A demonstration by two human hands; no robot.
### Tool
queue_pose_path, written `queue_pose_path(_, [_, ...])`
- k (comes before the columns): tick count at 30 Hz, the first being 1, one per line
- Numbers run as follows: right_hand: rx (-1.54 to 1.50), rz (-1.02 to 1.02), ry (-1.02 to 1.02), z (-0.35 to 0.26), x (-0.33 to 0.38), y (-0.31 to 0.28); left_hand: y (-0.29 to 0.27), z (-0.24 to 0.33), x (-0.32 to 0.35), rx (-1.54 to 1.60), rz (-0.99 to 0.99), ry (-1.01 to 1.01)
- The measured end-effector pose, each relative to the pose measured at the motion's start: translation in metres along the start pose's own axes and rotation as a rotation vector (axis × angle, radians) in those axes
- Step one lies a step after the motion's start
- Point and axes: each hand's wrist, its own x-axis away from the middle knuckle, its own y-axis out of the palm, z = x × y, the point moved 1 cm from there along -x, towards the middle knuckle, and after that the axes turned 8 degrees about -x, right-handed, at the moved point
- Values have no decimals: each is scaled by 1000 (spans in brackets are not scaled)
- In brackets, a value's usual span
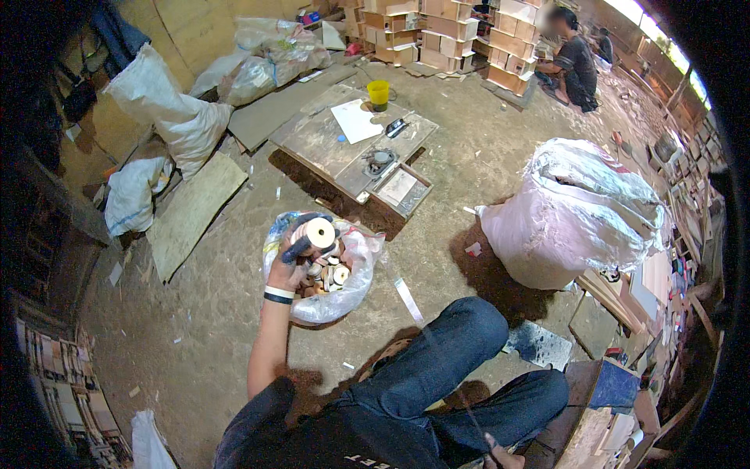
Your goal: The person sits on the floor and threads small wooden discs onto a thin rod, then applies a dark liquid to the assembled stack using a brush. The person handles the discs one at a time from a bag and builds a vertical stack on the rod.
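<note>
Item: pale wooden spool (319,232), gripped in closed left hand (287,270), lifted above the open clear plastic bag of spools (353,291) on the dirt floor, twelve o'clock of the knees. Right hand (500,460) at five o'clock, grip indiscernible.

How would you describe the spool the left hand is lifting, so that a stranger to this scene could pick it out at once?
Start at the low wooden table on the dirt floor, then come toward the seated person to the clear plastic bag of spools. The left hand holds the cream spool above the bag; unlike the spools inside, it is raised, its round end facing the camera.
</note>
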Motion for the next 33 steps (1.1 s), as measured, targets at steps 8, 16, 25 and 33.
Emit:
queue_pose_path(8, [-53, -45, 67, 29, 31, -8, 22, 46, -34, -23, -149, 20])
queue_pose_path(16, [-32, -61, 171, 29, 38, -19, 27, 62, -33, -97, -1, -4])
queue_pose_path(25, [-225, -166, 214, 25, 36, -44, 31, 69, -39, -268, -56, -91])
queue_pose_path(33, [-74, -160, 430, 22, 43, -86, 2, 54, -67, -786, -495, -182])
